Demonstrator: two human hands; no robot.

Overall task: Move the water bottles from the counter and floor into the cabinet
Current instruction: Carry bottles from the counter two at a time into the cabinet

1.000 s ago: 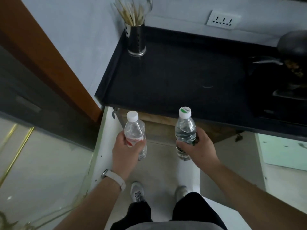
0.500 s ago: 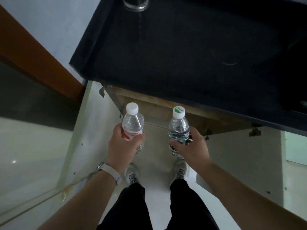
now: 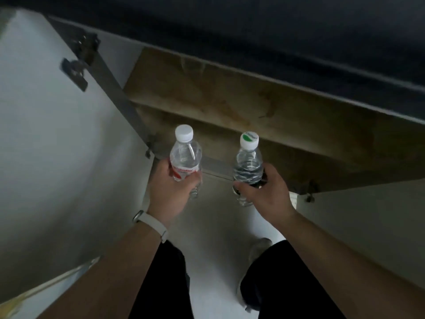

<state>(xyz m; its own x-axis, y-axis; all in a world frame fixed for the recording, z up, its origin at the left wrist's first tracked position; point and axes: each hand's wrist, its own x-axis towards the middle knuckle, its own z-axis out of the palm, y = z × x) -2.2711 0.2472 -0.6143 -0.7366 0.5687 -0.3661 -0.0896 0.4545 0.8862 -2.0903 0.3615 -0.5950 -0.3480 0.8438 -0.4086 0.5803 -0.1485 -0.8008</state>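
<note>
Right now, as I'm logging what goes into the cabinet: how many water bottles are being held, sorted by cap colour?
Plain white cap: 1, the red-labelled bottle in the left hand
White cap with a green top: 1, the green-topped bottle in the right hand
Total: 2 bottles

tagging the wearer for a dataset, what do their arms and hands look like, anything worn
Both forearms are bare, with no sleeves in view. The left hand and right hand wear no gloves. A white band circles the left wrist; the right wrist has nothing on it.
</note>
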